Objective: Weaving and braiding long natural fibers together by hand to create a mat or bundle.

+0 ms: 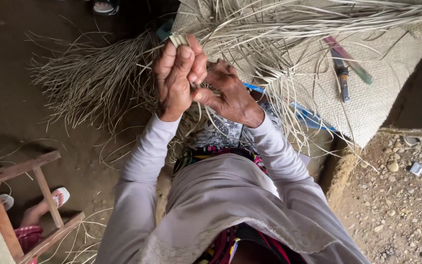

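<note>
Left hand (174,80) raised, fingers clamped on a folded bunch of pale fibre strips (178,38) — strip ends poke out above the fingertips. Right hand (228,93) just beside it, pinching strands lower in the same bundle. Loose fibres (86,80) fan over the dirt floor (20,102); woven mat (367,102) right, with a knife (342,76) on it.

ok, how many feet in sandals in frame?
2, both partly cut off. One sandalled foot is at lower left on the dirt floor, behind the wooden frame. The other sandal sits at the top edge, left of centre. More may lie out of frame.
</note>
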